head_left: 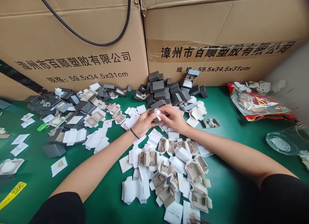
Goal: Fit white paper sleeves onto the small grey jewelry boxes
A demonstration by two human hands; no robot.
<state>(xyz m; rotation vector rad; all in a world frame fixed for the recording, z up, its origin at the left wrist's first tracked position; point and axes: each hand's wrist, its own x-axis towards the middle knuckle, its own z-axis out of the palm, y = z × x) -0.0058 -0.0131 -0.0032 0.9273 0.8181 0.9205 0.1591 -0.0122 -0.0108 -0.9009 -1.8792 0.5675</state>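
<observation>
Both hands meet over the middle of the green table, around one small dark grey jewelry box (158,104) whose lid is raised. My left hand (144,122) grips it from the left, thumb at the front. From the right, my right hand (174,119) has its fingers closed at the box opening, touching a white insert (157,112). The inside of the box is mostly hidden by the fingers. Right behind the hands stands a pile of similar grey boxes (159,86). Unfolded white and grey card inserts (149,159) lie scattered in front of the hands.
Two large cardboard cartons (72,34) (217,27) stand along the back, with a black cable (106,44) hanging before the left one. More open boxes (83,106) lie at left. A red snack bag (258,103) and a clear plastic container (285,141) are at right.
</observation>
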